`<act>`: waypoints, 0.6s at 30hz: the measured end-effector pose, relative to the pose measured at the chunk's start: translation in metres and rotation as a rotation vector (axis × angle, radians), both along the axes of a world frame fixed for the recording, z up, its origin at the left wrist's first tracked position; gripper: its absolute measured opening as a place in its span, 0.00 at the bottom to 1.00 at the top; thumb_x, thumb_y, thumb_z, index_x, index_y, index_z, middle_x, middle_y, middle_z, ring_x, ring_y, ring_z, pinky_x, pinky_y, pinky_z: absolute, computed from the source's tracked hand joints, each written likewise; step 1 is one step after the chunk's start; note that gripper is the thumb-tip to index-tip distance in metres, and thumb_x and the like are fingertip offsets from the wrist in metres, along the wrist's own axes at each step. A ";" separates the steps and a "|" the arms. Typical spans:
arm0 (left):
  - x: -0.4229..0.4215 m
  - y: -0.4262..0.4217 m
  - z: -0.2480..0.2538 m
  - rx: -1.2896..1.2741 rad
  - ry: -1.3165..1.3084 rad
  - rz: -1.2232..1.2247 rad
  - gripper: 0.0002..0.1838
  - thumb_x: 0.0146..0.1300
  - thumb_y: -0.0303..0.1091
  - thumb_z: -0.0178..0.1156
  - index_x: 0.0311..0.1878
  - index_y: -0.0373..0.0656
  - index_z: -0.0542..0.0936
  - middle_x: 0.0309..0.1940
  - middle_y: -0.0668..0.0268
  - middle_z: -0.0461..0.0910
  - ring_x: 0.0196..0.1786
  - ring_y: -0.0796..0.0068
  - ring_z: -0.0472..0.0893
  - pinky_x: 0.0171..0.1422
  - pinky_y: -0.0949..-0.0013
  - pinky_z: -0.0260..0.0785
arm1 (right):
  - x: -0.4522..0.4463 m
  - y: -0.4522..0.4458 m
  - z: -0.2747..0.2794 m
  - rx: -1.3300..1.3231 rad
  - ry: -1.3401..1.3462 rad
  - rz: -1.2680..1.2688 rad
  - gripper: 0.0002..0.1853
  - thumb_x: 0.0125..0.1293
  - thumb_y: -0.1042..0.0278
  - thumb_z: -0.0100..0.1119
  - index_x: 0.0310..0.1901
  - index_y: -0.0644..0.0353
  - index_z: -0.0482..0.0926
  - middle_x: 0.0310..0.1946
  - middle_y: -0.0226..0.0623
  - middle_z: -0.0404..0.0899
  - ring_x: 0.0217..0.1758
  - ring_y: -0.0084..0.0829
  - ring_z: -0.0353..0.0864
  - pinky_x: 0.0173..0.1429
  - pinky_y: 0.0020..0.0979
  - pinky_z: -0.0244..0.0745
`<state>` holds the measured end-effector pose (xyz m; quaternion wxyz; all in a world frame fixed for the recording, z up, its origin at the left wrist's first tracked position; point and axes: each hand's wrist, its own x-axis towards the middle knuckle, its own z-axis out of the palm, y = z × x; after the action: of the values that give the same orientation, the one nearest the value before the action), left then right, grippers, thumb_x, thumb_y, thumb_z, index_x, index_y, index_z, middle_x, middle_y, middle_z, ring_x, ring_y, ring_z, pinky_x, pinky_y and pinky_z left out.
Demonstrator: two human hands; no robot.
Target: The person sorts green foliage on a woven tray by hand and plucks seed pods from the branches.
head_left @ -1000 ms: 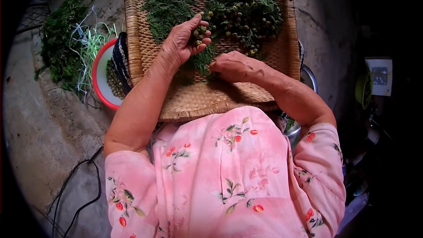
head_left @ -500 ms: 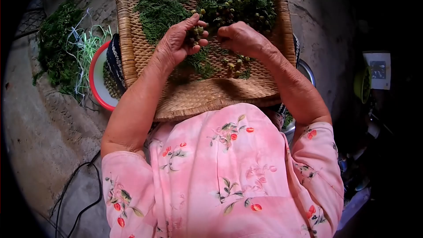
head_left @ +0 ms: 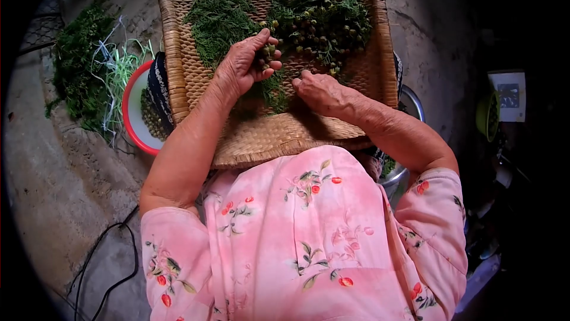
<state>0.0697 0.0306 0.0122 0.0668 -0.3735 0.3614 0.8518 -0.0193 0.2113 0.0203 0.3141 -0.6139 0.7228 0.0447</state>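
A woven basket tray (head_left: 273, 140) rests across my lap. On its left part lies a heap of green leafy sprigs (head_left: 217, 21), and on its right part a darker heap of sprigs with round green cones (head_left: 332, 15). My left hand (head_left: 252, 62) is cupped over the tray's middle, its fingers curled round several green cones (head_left: 266, 57). My right hand (head_left: 323, 92) is low over the tray, right of my left hand, with fingers pressed together; whatever they hold is hidden. A few loose sprigs (head_left: 274, 92) lie between the hands.
Left of the tray stands a red-rimmed white basin (head_left: 130, 120) holding small cones. Beyond it are green branches (head_left: 80, 62) and pale plastic strings (head_left: 122, 74). A metal bowl (head_left: 417, 107) shows at the right, a green bowl (head_left: 488, 116) farther right. A black cable (head_left: 95, 250) lies lower left.
My right hand went up toward the cone heap and has come back down to the lower part of the tray. My left hand stays cupped round the cones.
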 end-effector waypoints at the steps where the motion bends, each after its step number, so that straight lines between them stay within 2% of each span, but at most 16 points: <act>1: 0.000 0.001 0.000 0.009 -0.006 0.017 0.20 0.61 0.51 0.57 0.43 0.42 0.75 0.31 0.62 0.78 0.27 0.74 0.81 0.23 0.76 0.76 | 0.001 0.000 -0.001 -0.004 0.001 -0.001 0.09 0.60 0.75 0.47 0.41 0.68 0.70 0.37 0.50 0.71 0.37 0.46 0.78 0.38 0.38 0.76; 4: 0.000 0.002 -0.001 0.027 -0.018 0.046 0.21 0.61 0.53 0.56 0.43 0.43 0.75 0.31 0.62 0.78 0.28 0.73 0.81 0.26 0.73 0.78 | 0.003 0.002 -0.004 -0.125 -0.017 0.009 0.09 0.59 0.71 0.49 0.36 0.68 0.74 0.35 0.52 0.72 0.37 0.50 0.78 0.39 0.41 0.75; 8: 0.000 0.003 -0.003 0.020 -0.028 0.072 0.22 0.61 0.54 0.55 0.43 0.43 0.76 0.31 0.61 0.78 0.29 0.70 0.81 0.27 0.71 0.79 | 0.001 -0.001 -0.002 -0.120 -0.071 -0.022 0.07 0.55 0.75 0.50 0.36 0.66 0.75 0.37 0.52 0.72 0.39 0.50 0.77 0.42 0.43 0.74; 10: 0.000 0.003 -0.004 0.024 -0.024 0.083 0.23 0.61 0.55 0.55 0.43 0.42 0.75 0.31 0.60 0.78 0.29 0.70 0.81 0.27 0.71 0.79 | -0.007 -0.008 -0.001 -0.152 -0.145 -0.160 0.08 0.53 0.78 0.51 0.37 0.65 0.74 0.38 0.52 0.71 0.39 0.51 0.76 0.43 0.43 0.73; 12: 0.001 0.001 -0.004 0.027 -0.020 0.102 0.23 0.61 0.55 0.55 0.44 0.42 0.75 0.31 0.60 0.78 0.29 0.70 0.81 0.28 0.70 0.79 | -0.019 -0.016 0.003 -0.379 -0.176 -0.240 0.08 0.50 0.77 0.55 0.34 0.65 0.72 0.36 0.51 0.72 0.38 0.51 0.76 0.41 0.42 0.73; 14: 0.001 0.002 -0.004 0.037 -0.025 0.098 0.24 0.61 0.56 0.53 0.44 0.42 0.75 0.31 0.61 0.79 0.29 0.70 0.81 0.28 0.69 0.79 | -0.025 -0.027 0.017 -0.574 -0.245 -0.351 0.08 0.50 0.76 0.59 0.33 0.64 0.71 0.27 0.41 0.72 0.32 0.41 0.75 0.36 0.36 0.72; 16: -0.001 0.003 -0.001 0.042 -0.014 0.078 0.25 0.61 0.57 0.53 0.44 0.42 0.75 0.31 0.61 0.79 0.29 0.70 0.81 0.29 0.69 0.80 | -0.026 -0.036 0.026 -0.680 -0.243 -0.409 0.09 0.53 0.73 0.62 0.34 0.63 0.72 0.26 0.38 0.73 0.28 0.32 0.76 0.31 0.31 0.73; 17: -0.001 0.004 0.001 0.044 0.000 0.062 0.26 0.61 0.58 0.52 0.43 0.42 0.75 0.31 0.62 0.79 0.29 0.71 0.81 0.29 0.69 0.80 | -0.028 -0.038 0.026 -0.672 -0.363 -0.427 0.10 0.58 0.69 0.62 0.39 0.62 0.75 0.29 0.34 0.77 0.27 0.22 0.77 0.30 0.26 0.73; 18: -0.003 0.005 0.003 0.046 0.000 0.060 0.26 0.61 0.58 0.52 0.43 0.42 0.75 0.31 0.62 0.79 0.29 0.71 0.81 0.29 0.69 0.80 | -0.027 -0.039 0.031 -0.670 -0.362 -0.429 0.10 0.58 0.69 0.62 0.39 0.62 0.75 0.29 0.34 0.77 0.27 0.22 0.77 0.30 0.26 0.73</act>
<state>0.0670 0.0356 0.0153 0.0500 -0.3826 0.3302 0.8614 -0.0466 0.1723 0.0517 0.2213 -0.5156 0.7420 -0.3669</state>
